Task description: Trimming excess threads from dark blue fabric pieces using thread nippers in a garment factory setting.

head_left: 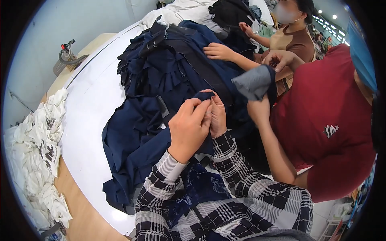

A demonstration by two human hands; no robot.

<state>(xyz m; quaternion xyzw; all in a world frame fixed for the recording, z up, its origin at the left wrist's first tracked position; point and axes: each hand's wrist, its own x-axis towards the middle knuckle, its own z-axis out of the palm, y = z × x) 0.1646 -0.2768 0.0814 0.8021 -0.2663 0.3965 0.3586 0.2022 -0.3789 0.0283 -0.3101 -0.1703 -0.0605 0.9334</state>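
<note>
My left hand [187,126] and my right hand [217,114] meet at the middle, in front of a heap of navy fabric pieces [161,76]. Both are closed, fingertips pinching the edge of a navy fabric piece [205,95]; part of it shows above the fingers. Below my left wrist, more navy cloth [132,140] spreads over the white table. Small grey patches [163,107] show among the folds just left of my hands.
On the right, a co-worker in a red shirt [321,124] holds a grey and navy piece [254,82]. Another person's hand [219,52] rests on the heap. White cloth bundles [44,152] lie along the left, beside the white tabletop [86,132]. A clamp-like tool [67,52] stands far left.
</note>
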